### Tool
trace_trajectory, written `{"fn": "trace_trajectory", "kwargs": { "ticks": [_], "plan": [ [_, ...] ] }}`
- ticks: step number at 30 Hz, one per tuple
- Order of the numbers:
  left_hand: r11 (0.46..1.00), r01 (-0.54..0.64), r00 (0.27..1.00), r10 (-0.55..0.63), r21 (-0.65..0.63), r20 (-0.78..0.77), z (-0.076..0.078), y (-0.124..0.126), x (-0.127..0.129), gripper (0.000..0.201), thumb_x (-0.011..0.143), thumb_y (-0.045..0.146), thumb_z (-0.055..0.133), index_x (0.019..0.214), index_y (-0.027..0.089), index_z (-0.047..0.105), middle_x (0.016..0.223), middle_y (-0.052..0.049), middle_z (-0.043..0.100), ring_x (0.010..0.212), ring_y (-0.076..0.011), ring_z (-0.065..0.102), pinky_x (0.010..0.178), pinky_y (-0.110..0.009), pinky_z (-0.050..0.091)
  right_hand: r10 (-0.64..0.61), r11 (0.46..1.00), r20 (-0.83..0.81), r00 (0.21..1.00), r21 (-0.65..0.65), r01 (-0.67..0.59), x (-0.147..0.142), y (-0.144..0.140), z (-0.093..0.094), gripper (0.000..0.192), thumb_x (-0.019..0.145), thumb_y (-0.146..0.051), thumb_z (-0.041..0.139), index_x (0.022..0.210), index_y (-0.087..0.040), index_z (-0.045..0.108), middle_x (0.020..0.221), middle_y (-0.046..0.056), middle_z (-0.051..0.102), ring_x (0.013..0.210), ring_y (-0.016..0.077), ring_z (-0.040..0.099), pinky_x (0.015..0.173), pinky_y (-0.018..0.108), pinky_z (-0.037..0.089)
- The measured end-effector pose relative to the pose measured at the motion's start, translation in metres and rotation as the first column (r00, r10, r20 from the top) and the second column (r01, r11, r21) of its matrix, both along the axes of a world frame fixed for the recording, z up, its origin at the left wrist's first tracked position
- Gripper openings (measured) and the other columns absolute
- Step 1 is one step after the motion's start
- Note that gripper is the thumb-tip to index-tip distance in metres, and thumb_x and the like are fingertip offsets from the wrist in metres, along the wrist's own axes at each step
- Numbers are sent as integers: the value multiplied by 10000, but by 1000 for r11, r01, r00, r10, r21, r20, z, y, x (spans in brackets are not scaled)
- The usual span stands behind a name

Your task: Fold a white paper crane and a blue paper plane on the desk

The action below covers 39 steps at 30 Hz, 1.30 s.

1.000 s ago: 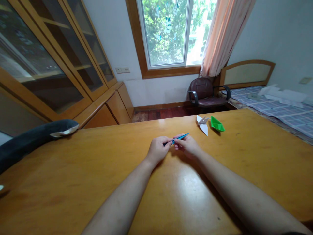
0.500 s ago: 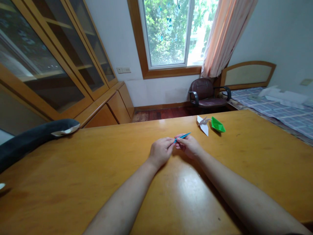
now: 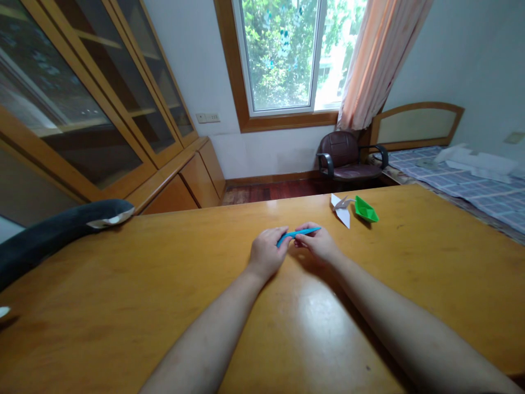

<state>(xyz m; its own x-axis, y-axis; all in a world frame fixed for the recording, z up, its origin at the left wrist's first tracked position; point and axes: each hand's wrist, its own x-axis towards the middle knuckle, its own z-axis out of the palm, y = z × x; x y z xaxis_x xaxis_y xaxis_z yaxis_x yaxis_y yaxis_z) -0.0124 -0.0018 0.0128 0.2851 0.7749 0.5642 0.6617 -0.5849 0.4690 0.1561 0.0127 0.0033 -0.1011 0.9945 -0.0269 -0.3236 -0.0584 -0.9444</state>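
Note:
Between my two hands is a narrow folded piece of blue paper (image 3: 298,233), pointed at its right end. My left hand (image 3: 267,250) is closed on its left end, thumb and fingers pinching it. The fingers of my right hand (image 3: 318,243) pinch the same paper nearer its right tip. Both hands are just above the wooden table (image 3: 164,284). Past my right hand, a white paper crane (image 3: 341,210) and a green paper boat (image 3: 365,209) lie side by side near the far edge.
At the table's left edge rests a dark curved object with a white tip (image 3: 98,210). Beyond the table are a brown armchair (image 3: 340,153), a glass-door cabinet (image 3: 123,104) and a bed with a checked sheet (image 3: 443,180). A small white thing (image 3: 4,312) shows at the far left.
The blue paper has turned, so more of its length now shows between my hands and it lies flatter. My left hand has shifted slightly left.

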Motion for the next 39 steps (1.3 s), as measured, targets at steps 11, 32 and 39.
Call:
{"fn": "trace_trajectory", "kwargs": {
  "ticks": [11, 32, 39],
  "plan": [
    [999, 46, 995, -46, 1, -92, 10, 1, -3, 216, 912, 339, 558, 962, 229, 736, 915, -58, 742, 832, -192, 652, 778, -335, 439, -21, 996, 171, 985, 87, 6, 13, 4, -1, 313, 499, -341, 862, 726, -171, 730, 689, 43, 727, 626, 169, 666, 638, 303, 549],
    [999, 1, 973, 6, 32, -230, 14, -1, -5, 131, 881, 238, 563, 843, 232, 688, 859, -36, 718, 874, -213, 610, 1061, -500, 250, -206, 864, 602, 771, 482, -145, 38, 5, 14, 151, 651, -314, 768, 788, -251, 762, 799, 45, 737, 745, 213, 650, 740, 358, 505],
    [998, 18, 959, -3, 53, -283, 13, -2, -6, 135, 887, 242, 556, 848, 232, 685, 869, -42, 715, 897, -222, 598, 1063, -512, 246, -258, 768, 794, 551, 515, -382, 45, 8, 18, 93, 762, -260, 656, 747, -245, 747, 734, 54, 707, 690, 196, 611, 680, 313, 443]
  ]
}}
